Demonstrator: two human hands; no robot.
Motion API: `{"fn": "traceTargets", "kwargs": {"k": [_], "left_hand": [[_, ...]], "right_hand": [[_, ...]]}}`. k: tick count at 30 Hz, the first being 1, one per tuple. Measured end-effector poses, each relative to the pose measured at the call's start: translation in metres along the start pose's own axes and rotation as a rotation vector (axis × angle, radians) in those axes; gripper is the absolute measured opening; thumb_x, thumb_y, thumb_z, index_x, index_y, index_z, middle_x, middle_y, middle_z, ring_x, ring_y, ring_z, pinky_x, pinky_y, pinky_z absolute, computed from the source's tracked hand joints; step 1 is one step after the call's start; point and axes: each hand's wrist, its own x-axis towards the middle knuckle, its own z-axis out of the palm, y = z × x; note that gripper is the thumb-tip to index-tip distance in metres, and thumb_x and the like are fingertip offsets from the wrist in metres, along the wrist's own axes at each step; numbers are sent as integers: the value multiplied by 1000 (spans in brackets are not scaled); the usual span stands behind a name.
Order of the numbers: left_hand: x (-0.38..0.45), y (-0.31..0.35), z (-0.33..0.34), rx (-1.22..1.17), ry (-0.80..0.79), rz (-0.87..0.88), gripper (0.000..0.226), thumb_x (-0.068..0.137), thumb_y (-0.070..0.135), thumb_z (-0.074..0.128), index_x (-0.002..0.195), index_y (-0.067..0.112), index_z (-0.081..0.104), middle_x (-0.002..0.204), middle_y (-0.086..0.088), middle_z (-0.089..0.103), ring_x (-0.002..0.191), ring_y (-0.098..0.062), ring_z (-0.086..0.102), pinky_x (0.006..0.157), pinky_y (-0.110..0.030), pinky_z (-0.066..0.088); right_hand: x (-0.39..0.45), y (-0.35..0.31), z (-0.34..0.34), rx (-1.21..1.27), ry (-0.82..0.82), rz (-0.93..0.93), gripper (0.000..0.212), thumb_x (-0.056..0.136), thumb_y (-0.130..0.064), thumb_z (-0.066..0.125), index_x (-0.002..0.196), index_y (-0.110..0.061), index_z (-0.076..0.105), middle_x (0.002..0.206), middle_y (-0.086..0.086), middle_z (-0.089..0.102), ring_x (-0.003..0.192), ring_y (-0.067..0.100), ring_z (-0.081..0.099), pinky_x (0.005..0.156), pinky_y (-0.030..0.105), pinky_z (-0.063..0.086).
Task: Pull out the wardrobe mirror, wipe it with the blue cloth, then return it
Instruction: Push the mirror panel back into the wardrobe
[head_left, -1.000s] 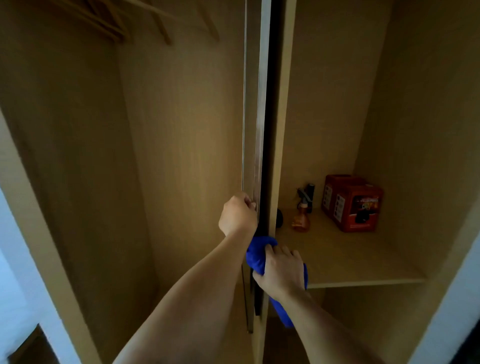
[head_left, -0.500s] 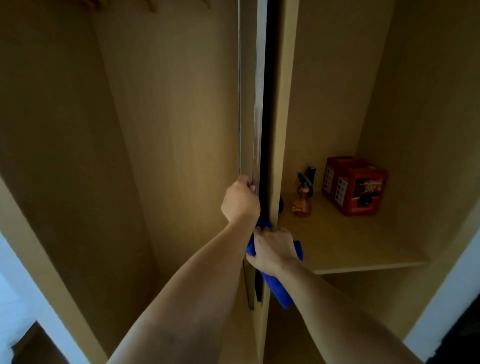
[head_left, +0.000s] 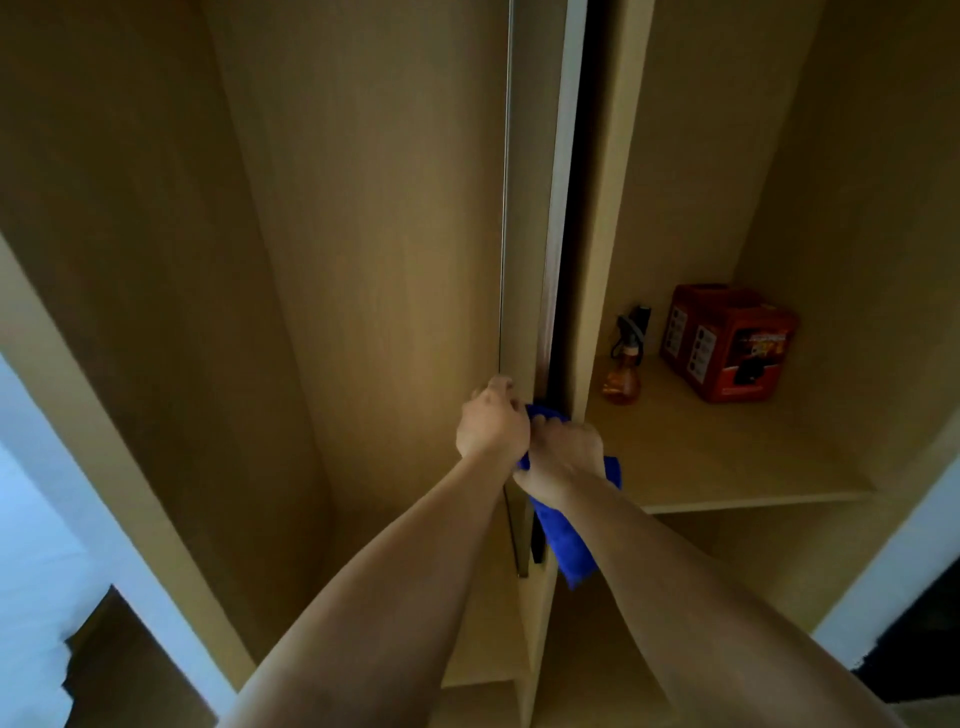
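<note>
Head view: both hands (head_left: 524, 441) at mirror edge (head_left: 550, 208).

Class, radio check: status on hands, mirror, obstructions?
Left hand grips mirror edge. Right hand holds blue cloth beside it. Mirror edge-on at the divider. Nothing blocking.

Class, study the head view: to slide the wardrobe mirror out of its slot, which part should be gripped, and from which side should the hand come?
Probably the mirror is best gripped on its narrow front edge, from the open left compartment. It stands edge-on and tight against the partition on the right, so only that edge is free. The left hand already grips there; the right hand holds the blue cloth.
</note>
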Motion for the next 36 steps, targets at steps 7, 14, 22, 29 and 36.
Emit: {"fn": "traceTargets", "kwargs": {"k": [7,14,22,29,36], "left_hand": [[-40,-30,14,-680,-377,-558,83,72,66,62,135,20,38,133,-5,50,110,-27,54,87,-43,47],[-67,-60,26,-812,-171,-650,41,77,36,73,107,14,56,94,-8,64,89,-26,62,86,-44,53],[-114,-102,0,-870,172,-754,14,85,28,58,94,18,57,90,-7,64,85,-25,61,85,-42,51],[-174,-138,-41,-1008,326,-861,28,82,40,56,99,18,57,98,-8,66,92,-28,61,90,-47,47],[-248,-183,-70,-1163,552,-1049,55,79,47,61,125,17,50,114,-12,62,101,-32,60,88,-47,48]], "right_hand": [[-30,0,12,236,0,116,51,74,-44,66,113,-18,47,107,1,60,100,21,58,85,35,42],[-70,-29,34,417,-166,8,69,71,-49,67,127,-18,41,113,0,55,101,19,56,85,34,46],[-103,-50,24,1462,-649,187,63,85,-37,64,137,-28,31,124,-3,52,99,12,56,75,28,47],[-138,-76,27,1571,-970,65,57,81,-67,45,119,-26,55,114,-5,64,109,15,57,82,28,44],[-182,-131,20,1455,-1344,-14,33,82,-31,70,109,-11,68,105,13,71,94,30,67,79,39,54]]}}
